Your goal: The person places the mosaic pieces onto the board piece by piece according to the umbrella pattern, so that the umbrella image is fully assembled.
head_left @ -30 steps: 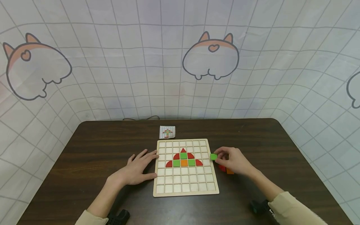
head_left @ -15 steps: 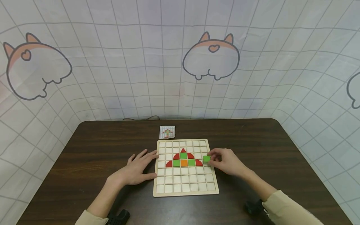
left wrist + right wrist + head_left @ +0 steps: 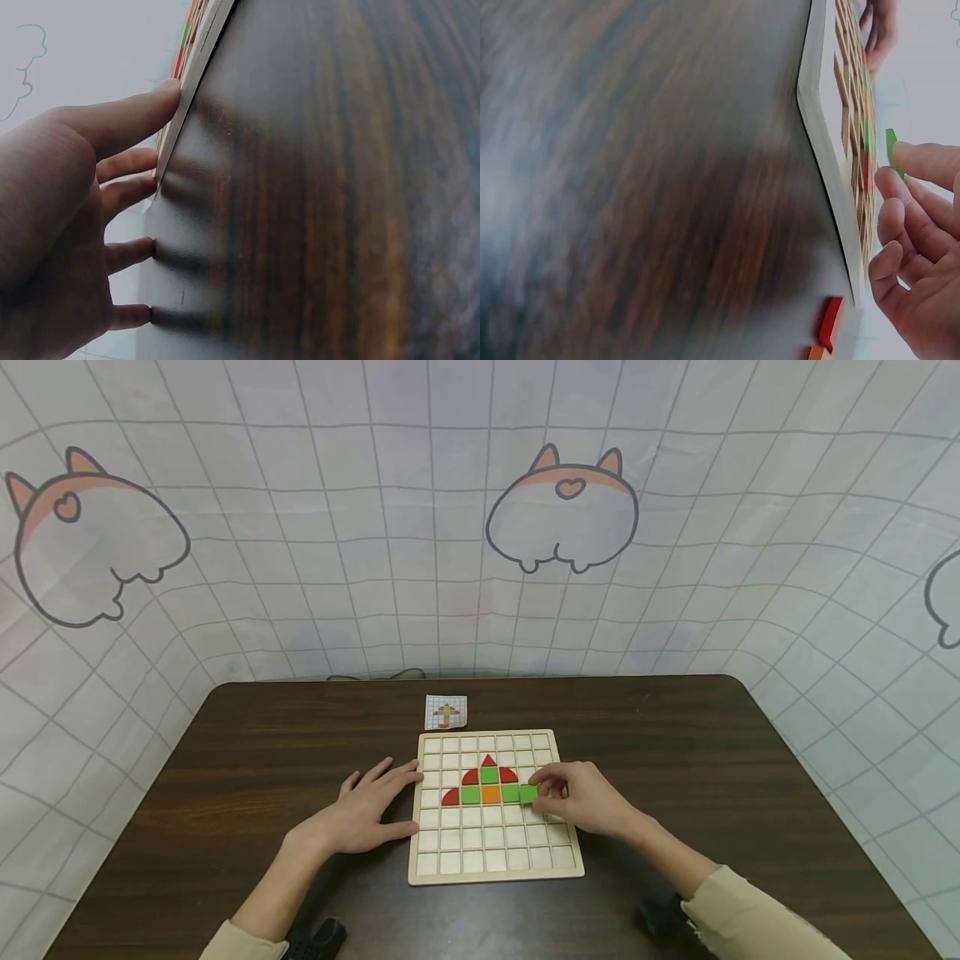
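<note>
A wooden grid board (image 3: 495, 877) lies on the table, with red, green and orange tiles set in its upper middle cells. My right hand (image 3: 588, 797) pinches a green square tile (image 3: 527, 794) between thumb and fingers, over the right end of the lower coloured row. In the right wrist view the green tile (image 3: 892, 146) is held above the board's surface. The red piece at that row's right end is hidden in the head view. My left hand (image 3: 356, 814) lies with fingers spread, its thumb and fingertips touching the board's left edge; the left wrist view shows the thumb (image 3: 142, 116) against that edge.
A small printed card (image 3: 446, 712) with a coloured pattern lies behind the board. In the right wrist view, a red piece (image 3: 830, 322) and an orange piece (image 3: 818, 353) rest on the table beside the board. A patterned curtain (image 3: 337, 568) hangs behind the table.
My right hand has carried the green tile leftward, from beside the board's right edge to over the lower coloured row. My left hand has stayed in place.
</note>
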`<state>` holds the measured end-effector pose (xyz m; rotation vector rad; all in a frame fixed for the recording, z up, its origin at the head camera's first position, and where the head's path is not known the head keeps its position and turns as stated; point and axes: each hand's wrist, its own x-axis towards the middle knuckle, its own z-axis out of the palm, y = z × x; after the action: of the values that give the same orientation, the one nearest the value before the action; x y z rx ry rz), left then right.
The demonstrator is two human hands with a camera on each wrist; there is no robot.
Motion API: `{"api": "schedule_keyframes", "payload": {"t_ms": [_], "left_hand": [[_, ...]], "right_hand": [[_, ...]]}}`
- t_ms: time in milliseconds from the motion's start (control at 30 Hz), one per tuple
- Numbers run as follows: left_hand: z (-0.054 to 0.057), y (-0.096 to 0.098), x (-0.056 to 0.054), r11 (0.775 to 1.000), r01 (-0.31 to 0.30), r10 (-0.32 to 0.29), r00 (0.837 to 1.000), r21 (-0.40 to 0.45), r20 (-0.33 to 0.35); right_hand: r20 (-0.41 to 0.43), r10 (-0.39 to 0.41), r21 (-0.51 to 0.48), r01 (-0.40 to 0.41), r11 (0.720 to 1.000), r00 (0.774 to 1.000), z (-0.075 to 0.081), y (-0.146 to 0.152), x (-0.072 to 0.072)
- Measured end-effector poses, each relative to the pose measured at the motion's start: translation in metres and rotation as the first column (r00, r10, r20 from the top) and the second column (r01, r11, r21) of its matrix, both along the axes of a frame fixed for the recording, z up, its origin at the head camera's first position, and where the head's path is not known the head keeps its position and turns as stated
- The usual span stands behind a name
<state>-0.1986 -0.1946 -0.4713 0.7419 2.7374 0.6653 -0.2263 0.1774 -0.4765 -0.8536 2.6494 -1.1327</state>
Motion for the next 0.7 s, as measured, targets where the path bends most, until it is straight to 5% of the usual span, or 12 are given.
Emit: {"api": "schedule_keyframes", "payload": {"t_ms": [700], "left_hand": [[0.002, 0.000, 0.002, 1.000, 0.001, -0.001, 1.000, 0.016, -0.003]], "right_hand": [[-0.010, 0.089, 0.003, -0.089, 0.996, 0.996, -0.003, -0.029, 0.008]]}}
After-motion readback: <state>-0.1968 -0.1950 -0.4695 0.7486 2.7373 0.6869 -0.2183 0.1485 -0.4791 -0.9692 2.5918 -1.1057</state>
